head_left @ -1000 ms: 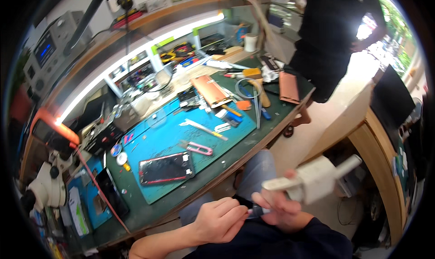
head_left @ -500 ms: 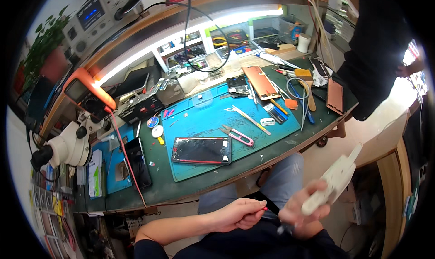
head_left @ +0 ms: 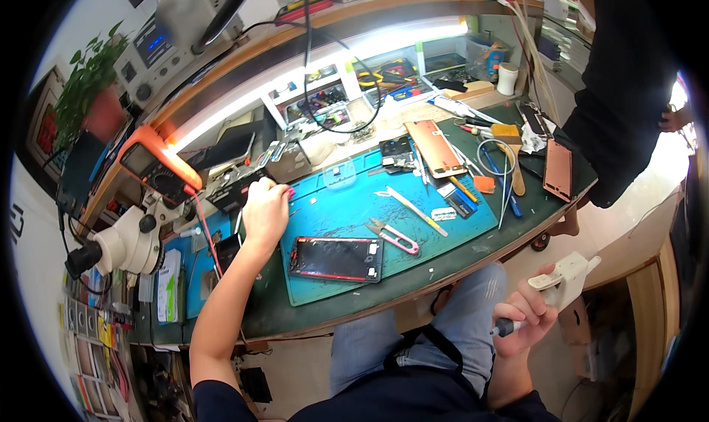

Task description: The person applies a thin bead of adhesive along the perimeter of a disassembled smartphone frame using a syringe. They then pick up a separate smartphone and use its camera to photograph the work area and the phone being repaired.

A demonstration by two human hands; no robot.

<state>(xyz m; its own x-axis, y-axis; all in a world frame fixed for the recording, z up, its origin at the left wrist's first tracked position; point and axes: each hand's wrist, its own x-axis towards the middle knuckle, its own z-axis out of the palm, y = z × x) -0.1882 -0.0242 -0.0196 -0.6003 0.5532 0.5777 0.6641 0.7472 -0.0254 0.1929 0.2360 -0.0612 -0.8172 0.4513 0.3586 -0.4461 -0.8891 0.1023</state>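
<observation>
My left hand [head_left: 264, 209] reaches over the bench and rests fingers-down at the far left edge of the blue work mat [head_left: 354, 208], next to a black device and small parts; what its fingers touch is hidden. My right hand [head_left: 523, 317] hangs off the bench beside my right knee, closed around a dark-handled screwdriver [head_left: 502, 326] and a white plastic tool [head_left: 565, 280]. An opened phone with a red frame [head_left: 336, 259] lies flat on the mat just right of my left hand, with pink-handled tweezers [head_left: 394, 235] beside it.
A microscope [head_left: 122, 244] and an orange multimeter [head_left: 159, 167] stand at the left. Phone back covers [head_left: 434, 147], cables and tools crowd the right of the bench. A person in dark clothing [head_left: 620, 89] stands at the right end. Parts bins [head_left: 317, 97] sit under the light strip.
My left hand left my lap and reached up onto the bench to the mat's left edge. My right hand stayed low with the white tool, and my head turned toward the bench.
</observation>
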